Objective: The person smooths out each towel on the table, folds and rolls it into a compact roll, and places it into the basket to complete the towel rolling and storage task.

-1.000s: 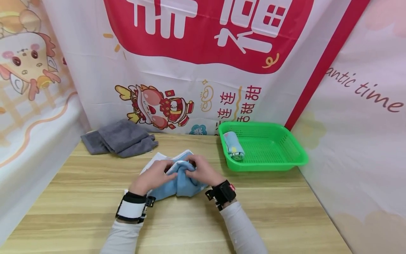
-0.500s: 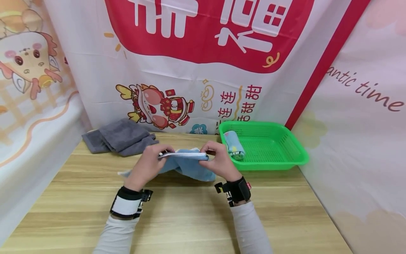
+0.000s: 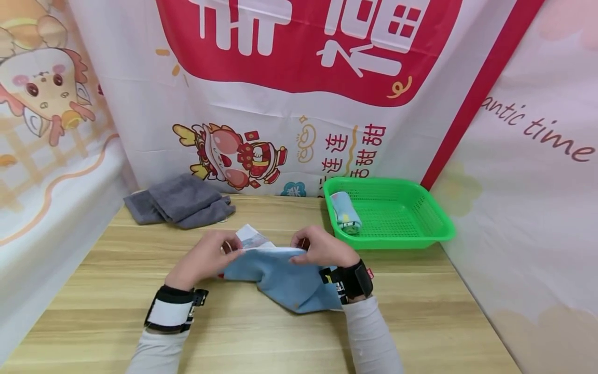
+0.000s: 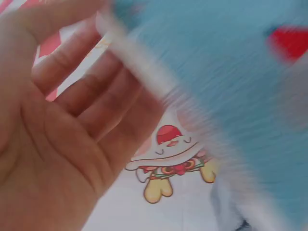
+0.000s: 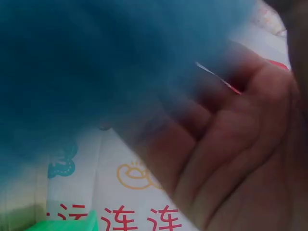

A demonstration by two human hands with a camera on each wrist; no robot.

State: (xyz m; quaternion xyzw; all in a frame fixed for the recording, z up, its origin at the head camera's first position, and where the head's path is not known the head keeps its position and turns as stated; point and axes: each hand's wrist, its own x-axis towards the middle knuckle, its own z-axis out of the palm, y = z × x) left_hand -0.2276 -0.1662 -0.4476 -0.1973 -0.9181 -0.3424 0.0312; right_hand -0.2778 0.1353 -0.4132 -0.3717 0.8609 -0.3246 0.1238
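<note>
A light blue towel [image 3: 289,283] with a white edge hangs between both hands, its lower part draping toward the near side of the table. My left hand [image 3: 204,258] pinches the white edge at its left end between thumb and fingers. At the right end, my right hand [image 3: 323,248] pinches the same edge. A pale printed corner of cloth shows behind that edge. In the left wrist view the towel [image 4: 226,86] is blurred and shows a red patch. Blurred blue cloth [image 5: 96,62] hides the fingertips in the right wrist view.
A folded grey towel [image 3: 182,200] lies at the table's back left. At the back right stands a green plastic basket [image 3: 397,243], holding a rolled light blue cloth [image 3: 345,213] along its left side. Printed curtains [image 3: 261,98] enclose the wooden table [image 3: 261,343].
The hands first bunched the towel low on the table, then lifted its edge and drew apart. Now the towel hangs spread toward the near side, and the left hand has shifted left.
</note>
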